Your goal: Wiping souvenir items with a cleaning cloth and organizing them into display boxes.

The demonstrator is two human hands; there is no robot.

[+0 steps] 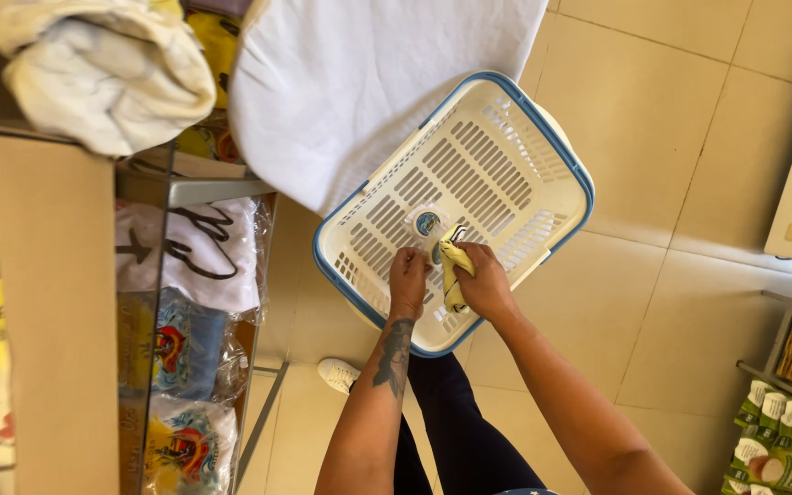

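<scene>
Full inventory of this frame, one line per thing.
laundry basket: 1, cream with blue rim, centre, empty
yellow cloth: 1, in basket, held by right hand
white sheet: 1, top centre, beside basket
bundled towel: 1, off-white, top left
cardboard box: 1, brown, left
bagged printed shirts: several, white and blue, left shelf
cartons: several, green-white, bottom right
left hand: on basket floor
right hand: gripping cloth

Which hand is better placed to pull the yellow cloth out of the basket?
Probably the right hand: its fingers already close around the yellow cloth inside the white basket. The left hand rests beside it on the basket floor, holding nothing visible.
</scene>
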